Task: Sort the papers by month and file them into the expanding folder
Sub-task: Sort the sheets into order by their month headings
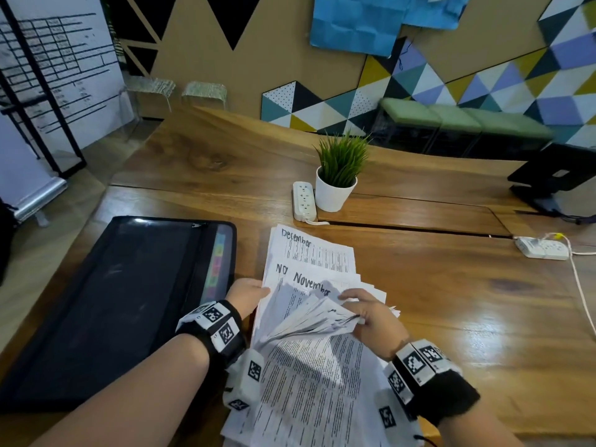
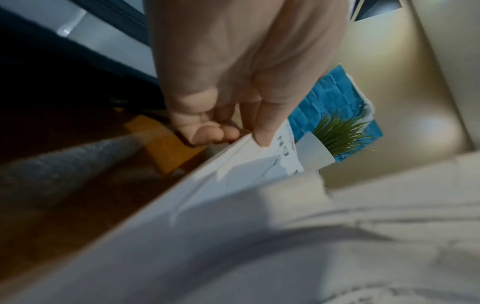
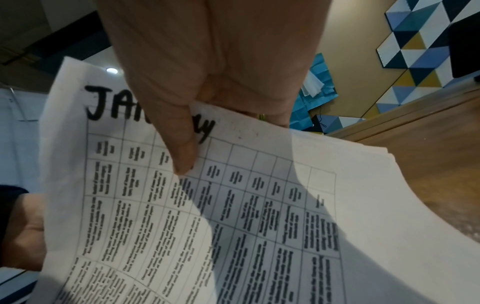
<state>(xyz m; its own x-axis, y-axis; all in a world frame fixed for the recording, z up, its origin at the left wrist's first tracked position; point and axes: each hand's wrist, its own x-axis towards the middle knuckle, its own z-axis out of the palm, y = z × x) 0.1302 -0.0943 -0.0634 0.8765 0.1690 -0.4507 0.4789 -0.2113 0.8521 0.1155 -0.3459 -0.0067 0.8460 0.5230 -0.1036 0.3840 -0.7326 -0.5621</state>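
Observation:
A thick stack of printed papers [image 1: 309, 375] lies on the wooden table [image 1: 451, 301] in front of me. Sheets headed December [image 1: 309, 250] and November [image 1: 309, 282] fan out at its far end. My right hand [image 1: 367, 317] grips a bent-up bundle of sheets [image 1: 309, 321], thumb on a sheet headed January [image 3: 233, 205]. My left hand [image 1: 248, 295] pinches the left edge of the papers [image 2: 259, 164], thumb on top. The black expanding folder [image 1: 122, 301] lies flat to the left, coloured tabs [image 1: 217, 269] along its right side.
A potted green plant [image 1: 338, 175] and a white power strip [image 1: 303, 201] stand beyond the papers. Another power strip [image 1: 541, 250] with a cable lies at the right. A black monitor stand [image 1: 554, 175] is at the far right.

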